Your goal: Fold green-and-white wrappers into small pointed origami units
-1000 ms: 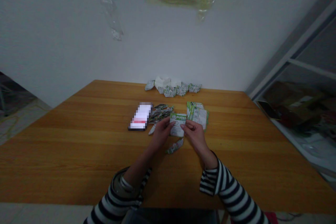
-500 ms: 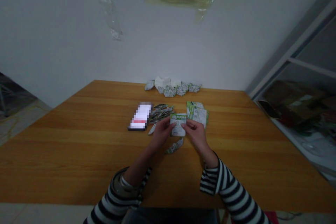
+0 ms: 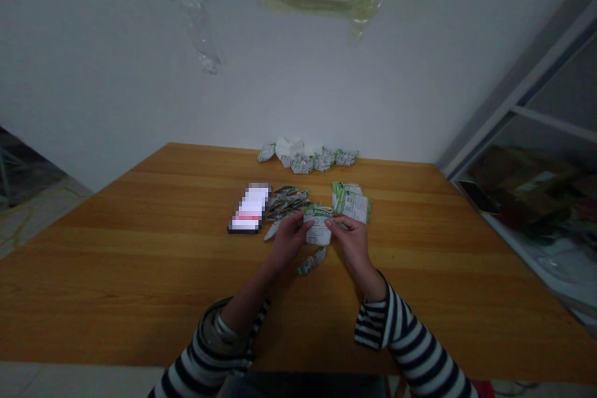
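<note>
Between my hands is a small green-and-white printed paper card (image 3: 318,233), its top edge now bent. My left hand (image 3: 288,240) pinches its left side, thumb in front. My right hand (image 3: 351,237) grips the right side in the same way. Just below lies a folded strip (image 3: 311,261) of the same printed paper on the table. Behind my left hand sits a pile of folded paper pieces (image 3: 285,202). A stack of flat cards (image 3: 353,204) with the same green print rests beyond my right hand.
A phone (image 3: 250,208) with a lit screen lies left of the folded pieces. Several crumpled paper shapes (image 3: 303,163) and white tissue (image 3: 289,147) line the back of the wooden table (image 3: 140,249) by the wall. At right stands a shelf (image 3: 536,242) with boxes.
The card was flat with its green header facing me; its top edge is now bent or curled. Both hands keep their hold and have shifted only slightly.
</note>
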`<state>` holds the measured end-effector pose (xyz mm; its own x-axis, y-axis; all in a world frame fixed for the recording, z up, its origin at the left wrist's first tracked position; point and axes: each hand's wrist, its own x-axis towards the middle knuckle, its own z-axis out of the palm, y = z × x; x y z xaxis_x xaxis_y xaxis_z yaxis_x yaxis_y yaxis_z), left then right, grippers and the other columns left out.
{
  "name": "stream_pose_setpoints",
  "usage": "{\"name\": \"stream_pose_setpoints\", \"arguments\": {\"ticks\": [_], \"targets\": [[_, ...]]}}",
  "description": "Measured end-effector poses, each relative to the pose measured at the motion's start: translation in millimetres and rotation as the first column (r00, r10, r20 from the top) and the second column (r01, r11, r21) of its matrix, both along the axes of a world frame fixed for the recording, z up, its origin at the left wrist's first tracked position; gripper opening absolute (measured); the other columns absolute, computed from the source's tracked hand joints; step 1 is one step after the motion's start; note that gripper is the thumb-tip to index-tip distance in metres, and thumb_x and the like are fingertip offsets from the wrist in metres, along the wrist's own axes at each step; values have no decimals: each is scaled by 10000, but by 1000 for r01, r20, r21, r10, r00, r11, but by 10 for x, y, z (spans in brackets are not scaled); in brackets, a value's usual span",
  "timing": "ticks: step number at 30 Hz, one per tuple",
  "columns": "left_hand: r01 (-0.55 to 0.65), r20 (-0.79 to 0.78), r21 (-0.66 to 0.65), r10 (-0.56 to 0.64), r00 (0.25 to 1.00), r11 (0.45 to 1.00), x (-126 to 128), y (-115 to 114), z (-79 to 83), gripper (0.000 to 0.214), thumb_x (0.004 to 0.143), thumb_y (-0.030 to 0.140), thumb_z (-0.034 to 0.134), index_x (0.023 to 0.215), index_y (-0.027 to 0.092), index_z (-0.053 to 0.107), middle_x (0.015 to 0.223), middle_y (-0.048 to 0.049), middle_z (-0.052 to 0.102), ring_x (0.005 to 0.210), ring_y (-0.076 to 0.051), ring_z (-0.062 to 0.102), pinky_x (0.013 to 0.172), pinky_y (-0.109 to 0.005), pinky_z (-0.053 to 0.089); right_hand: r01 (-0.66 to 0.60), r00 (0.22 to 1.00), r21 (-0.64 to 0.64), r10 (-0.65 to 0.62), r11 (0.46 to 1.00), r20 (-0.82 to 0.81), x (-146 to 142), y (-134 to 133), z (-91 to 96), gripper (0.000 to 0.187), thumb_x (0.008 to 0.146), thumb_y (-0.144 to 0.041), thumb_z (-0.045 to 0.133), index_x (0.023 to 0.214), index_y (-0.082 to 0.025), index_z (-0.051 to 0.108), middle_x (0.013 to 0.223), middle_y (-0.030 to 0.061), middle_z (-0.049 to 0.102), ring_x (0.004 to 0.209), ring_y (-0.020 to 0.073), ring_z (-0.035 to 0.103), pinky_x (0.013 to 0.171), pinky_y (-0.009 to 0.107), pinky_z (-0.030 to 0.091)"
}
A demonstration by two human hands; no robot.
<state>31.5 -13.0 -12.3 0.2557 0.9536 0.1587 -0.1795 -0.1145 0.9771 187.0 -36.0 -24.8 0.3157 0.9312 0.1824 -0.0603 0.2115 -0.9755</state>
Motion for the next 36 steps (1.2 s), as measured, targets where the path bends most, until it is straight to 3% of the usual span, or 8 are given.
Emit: {"name": "stream_pose_setpoints", "arguments": {"ticks": [3, 7, 9, 14, 18, 25, 30, 36], "targets": [[-26, -120, 70, 34, 992, 997, -37, 14, -32, 215, 777, 338, 663, 844, 135, 686, 775, -49, 715, 696, -188, 636, 647, -280, 499, -74, 997, -25, 73, 997, -23, 46, 18, 18, 212, 678, -379, 768, 776, -192, 771, 822, 45, 754, 760, 203, 664, 745, 337, 516], [1, -195, 135, 26, 980, 991, -56, 19, -68, 187, 791, 319, 631, 732, 146, 672, 696, -25, 681, 639, -164, 584, 600, -257, 472, 48, 998, -11, -49, 999, -50, 101, 24, 84, 226, 697, -398, 758, 732, -175, 760, 700, 43, 738, 645, 177, 642, 670, 313, 515], [24, -187, 130, 0, 982, 991, -51, 14, -70, 185, 801, 311, 619, 743, 144, 675, 711, -25, 681, 662, -165, 587, 616, -256, 471, 79, 996, 22, -78, 997, -40, 111, 13, 126, 225, 719, -404, 741, 709, -180, 753, 679, 42, 731, 654, 178, 647, 674, 308, 519], [10, -170, 80, 3, 985, 997, -38, -9, -28, 204, 782, 326, 640, 805, 129, 686, 718, -24, 682, 634, -158, 572, 578, -240, 447, -92, 996, -2, 92, 996, -17, 102, 7, 122, 269, 685, -400, 764, 837, -178, 767, 790, 58, 759, 708, 200, 678, 676, 318, 534], [76, -178, 60, -64, 982, 995, -22, -31, 7, 227, 783, 345, 639, 806, 127, 697, 697, -27, 681, 597, -153, 565, 551, -237, 438, 14, 999, 12, -15, 1000, 39, 103, 22, 47, 208, 700, -382, 753, 686, -174, 746, 670, 32, 738, 596, 181, 648, 589, 289, 507], [122, -172, 10, -118, 978, 993, -18, -33, -43, 257, 778, 347, 643, 898, 130, 709, 783, -52, 716, 671, -187, 620, 605, -269, 476, -13, 1000, 2, 13, 1000, 29, 102, 23, 34, 227, 727, -400, 733, 760, -178, 763, 752, 54, 760, 671, 205, 684, 647, 311, 533], [-48, -78, 12, 48, 996, 999, -40, 2, -48, 250, 742, 362, 684, 844, 134, 693, 744, -37, 701, 700, -194, 625, 648, -283, 493, -142, 990, -37, 141, 989, -25, 71, 29, 22, 328, 683, -421, 764, 907, -181, 759, 877, 64, 772, 759, 217, 705, 716, 337, 552], [-167, -67, 16, 168, 984, 986, -42, 1, -56, 228, 739, 378, 696, 729, 154, 653, 686, -10, 671, 646, -170, 606, 597, -263, 487, -91, 989, -79, 99, 993, 109, 37, 29, 3, 271, 701, -430, 740, 688, -160, 740, 663, 48, 745, 577, 184, 663, 555, 279, 512]]}}
